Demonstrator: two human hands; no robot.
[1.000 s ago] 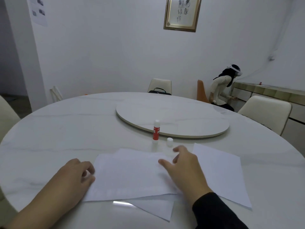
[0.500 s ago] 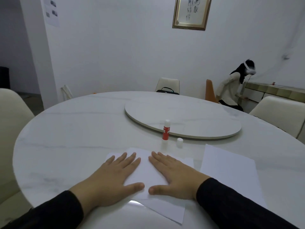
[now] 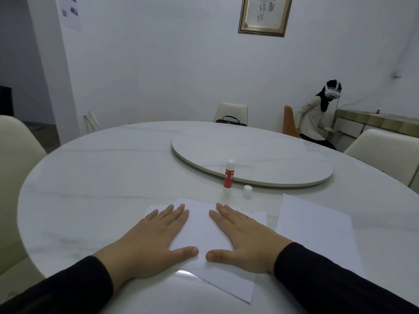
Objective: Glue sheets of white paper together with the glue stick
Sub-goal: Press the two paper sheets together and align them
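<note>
Left hand (image 3: 150,242) and right hand (image 3: 243,240), fingers straight, flat on stacked white paper sheets (image 3: 199,232). Behind sheets: upright red-and-white glue stick (image 3: 228,177), small white cap (image 3: 247,189) beside it.

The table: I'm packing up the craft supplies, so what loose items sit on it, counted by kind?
Glue stick, upright, uncapped: 1
Glue cap: 1
Paper stack under both hands: sheet count unclear, at least 2
Separate paper sheet: 1
Total: at least 5
</note>
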